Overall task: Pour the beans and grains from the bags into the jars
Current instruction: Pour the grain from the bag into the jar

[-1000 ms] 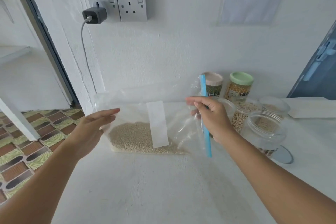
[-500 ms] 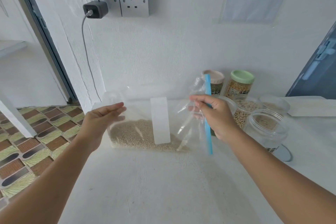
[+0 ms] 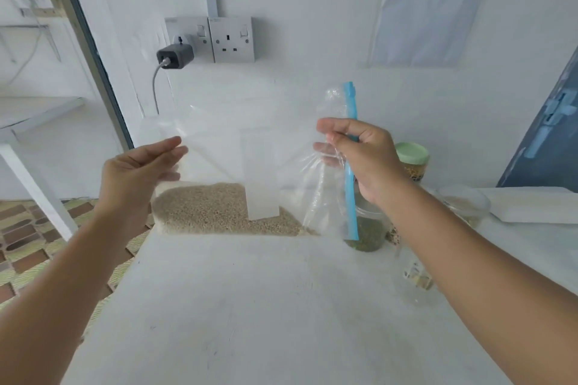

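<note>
A clear zip bag (image 3: 219,162) with a white label and pale grain (image 3: 215,209) pooled along its lower edge hangs sideways above the white counter (image 3: 250,306). My right hand (image 3: 362,159) pinches the bag's mouth end by its blue zip strip (image 3: 350,184), which stands upright. My left hand (image 3: 140,172) holds the bag's bottom end, fingers nearly straight along the plastic. Behind my right wrist stand a jar of green beans (image 3: 366,234), a green-lidded jar (image 3: 413,159) and clear open jars (image 3: 463,203), partly hidden by my arm.
Wall sockets with a grey charger (image 3: 175,56) and its cable sit on the wall behind the bag. A paper sheet (image 3: 431,3) hangs at the upper right. The counter's left edge drops to a patterned tile floor (image 3: 28,253). A white tray-like object (image 3: 538,206) lies far right.
Both hands have lifted the bag off the counter and raised it; the grain has settled along the lower edge. The camera view has tilted upward.
</note>
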Demonstrator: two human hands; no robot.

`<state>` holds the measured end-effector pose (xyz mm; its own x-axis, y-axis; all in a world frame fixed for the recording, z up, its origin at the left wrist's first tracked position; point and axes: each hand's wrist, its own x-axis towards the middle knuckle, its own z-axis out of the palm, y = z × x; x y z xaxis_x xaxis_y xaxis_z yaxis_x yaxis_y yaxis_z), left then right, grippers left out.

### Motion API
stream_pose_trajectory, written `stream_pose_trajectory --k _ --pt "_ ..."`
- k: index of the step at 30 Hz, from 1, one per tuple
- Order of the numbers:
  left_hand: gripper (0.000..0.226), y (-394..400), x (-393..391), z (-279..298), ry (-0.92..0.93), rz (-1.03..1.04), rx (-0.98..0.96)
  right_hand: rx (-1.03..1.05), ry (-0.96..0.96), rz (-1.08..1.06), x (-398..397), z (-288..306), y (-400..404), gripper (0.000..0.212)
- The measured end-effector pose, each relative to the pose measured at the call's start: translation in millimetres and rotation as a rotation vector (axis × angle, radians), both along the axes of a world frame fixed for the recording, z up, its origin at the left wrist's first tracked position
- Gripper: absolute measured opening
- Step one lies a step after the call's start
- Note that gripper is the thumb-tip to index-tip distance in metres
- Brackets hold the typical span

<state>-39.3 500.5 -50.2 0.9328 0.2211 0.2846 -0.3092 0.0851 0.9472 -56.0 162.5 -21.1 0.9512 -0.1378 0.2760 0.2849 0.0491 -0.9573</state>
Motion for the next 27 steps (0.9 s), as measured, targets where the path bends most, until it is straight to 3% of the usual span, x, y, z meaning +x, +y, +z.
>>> stream_pose_trajectory --k 15,27 --pt "0.018 -81.6 -52.7 102.0 -0.103 0.016 0.002 0.066 -0.125 0.096 -29.1 82.0 -85.8 0.025" --pt "0.021 -146.3 -77.8 115.2 -0.061 0.061 0.098 0.167 -0.072 0.161 -34.9 58.5 -155.1 0.025"
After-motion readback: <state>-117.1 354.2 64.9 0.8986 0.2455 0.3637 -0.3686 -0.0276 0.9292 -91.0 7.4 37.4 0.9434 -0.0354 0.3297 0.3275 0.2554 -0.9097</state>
